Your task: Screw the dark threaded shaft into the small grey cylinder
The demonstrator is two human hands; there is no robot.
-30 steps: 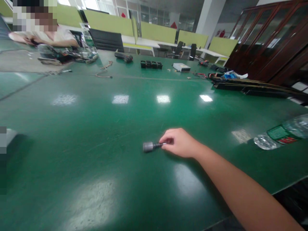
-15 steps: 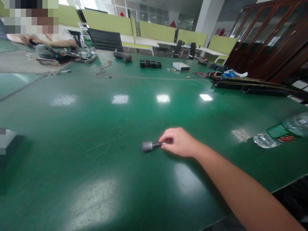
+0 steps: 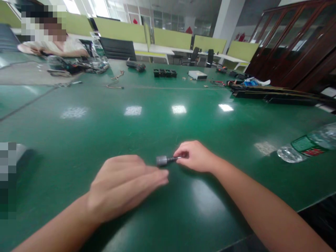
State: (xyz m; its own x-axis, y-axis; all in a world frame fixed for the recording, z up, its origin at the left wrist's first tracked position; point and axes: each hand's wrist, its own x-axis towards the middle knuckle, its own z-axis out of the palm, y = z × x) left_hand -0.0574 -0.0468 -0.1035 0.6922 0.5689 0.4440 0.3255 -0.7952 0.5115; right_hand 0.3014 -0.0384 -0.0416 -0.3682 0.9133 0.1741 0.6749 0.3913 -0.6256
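A small tool with a grey cylindrical head (image 3: 162,161) and a thin dark shaft lies nearly level over the green table (image 3: 147,129). Its shaft end is pinched in the fingertips of my right hand (image 3: 195,156). To the left of the tool, my left hand (image 3: 126,185) has its fingers stretched out together and its fingertips just below the grey head. It looks slightly blurred, and no object shows in it.
A plastic bottle (image 3: 307,146) lies on the right. Black panels (image 3: 278,97) and a blue item are at the back right. A black tray (image 3: 165,73), a white box (image 3: 197,75) and cables stand far back. Across the table sits a person (image 3: 60,47).
My left hand has come into view from the lower left and is now beside the tool's head. My right hand keeps its pinch on the tool. The view has shifted slightly.
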